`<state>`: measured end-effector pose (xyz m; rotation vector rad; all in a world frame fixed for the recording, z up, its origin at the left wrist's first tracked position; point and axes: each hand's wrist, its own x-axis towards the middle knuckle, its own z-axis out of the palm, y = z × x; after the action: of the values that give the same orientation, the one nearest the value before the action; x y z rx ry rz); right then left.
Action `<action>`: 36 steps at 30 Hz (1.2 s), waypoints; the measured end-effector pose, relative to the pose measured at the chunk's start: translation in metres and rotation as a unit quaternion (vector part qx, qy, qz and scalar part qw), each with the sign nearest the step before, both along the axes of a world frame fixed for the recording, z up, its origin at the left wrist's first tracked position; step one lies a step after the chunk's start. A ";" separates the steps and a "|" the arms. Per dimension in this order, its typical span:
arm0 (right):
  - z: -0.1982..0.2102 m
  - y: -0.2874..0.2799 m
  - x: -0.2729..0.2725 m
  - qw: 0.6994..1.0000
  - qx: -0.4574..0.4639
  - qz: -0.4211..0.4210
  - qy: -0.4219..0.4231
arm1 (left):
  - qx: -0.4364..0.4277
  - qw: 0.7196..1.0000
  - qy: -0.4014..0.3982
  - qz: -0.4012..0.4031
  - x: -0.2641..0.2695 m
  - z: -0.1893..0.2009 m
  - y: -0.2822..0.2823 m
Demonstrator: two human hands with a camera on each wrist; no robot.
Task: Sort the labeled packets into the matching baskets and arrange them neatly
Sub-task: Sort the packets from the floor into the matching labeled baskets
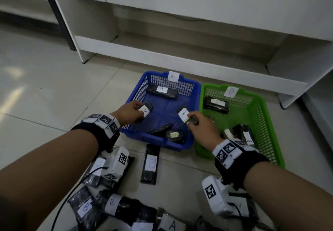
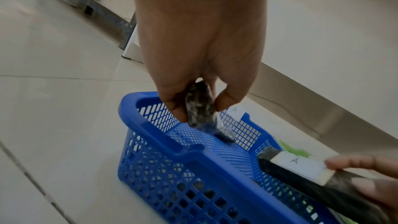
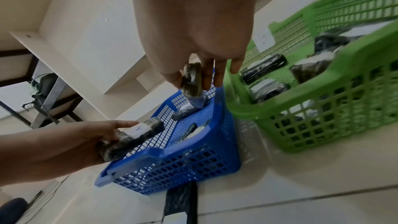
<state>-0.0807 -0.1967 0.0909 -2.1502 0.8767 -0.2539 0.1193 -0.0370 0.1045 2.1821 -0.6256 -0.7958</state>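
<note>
Packets, dark and glossy in crinkled plastic wrap, each long and flat with a white paper label, are spread between the floor and two baskets. The left hand (image 1: 130,111) has fingers and thumb curled round one A-marked packet (image 1: 144,112) and holds it over the left edge of the blue basket (image 1: 195,94). The right hand (image 1: 201,128) pinches a second A-marked packet (image 1: 185,116) by its near end, above the blue basket's right side.

The blue basket is rigid moulded plastic, rectangular, with lattice walls and a fine mesh floor, and carries a paper tag marked A (image 1: 172,76) on its far wall. Inside it one labeled packet (image 1: 162,91) lies across the far end and another (image 1: 173,135) lies at the near right corner beside a dark unlabeled-looking piece. Touching its right side stands the green basket (image 1: 263,115), of the same lattice build, tagged B (image 1: 231,91). It holds one packet (image 1: 216,104) near the far wall and more (image 1: 243,133) heaped at the near end.

On the pale tiled floor (image 1: 54,86) a B-marked packet (image 1: 151,164) lies just in front of the blue basket, and a loose heap of packets (image 1: 111,203), some marked B and one A, lies nearer the person.
</note>
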 end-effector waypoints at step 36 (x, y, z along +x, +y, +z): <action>-0.042 0.004 0.033 0.931 -0.215 0.086 0.282 | 0.202 0.924 -0.229 -0.229 0.019 -0.060 -0.008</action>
<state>-0.0474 -0.1922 0.0489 -2.7591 1.0022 0.3119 0.1378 -0.0451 0.0443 2.6741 -1.3469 -0.6837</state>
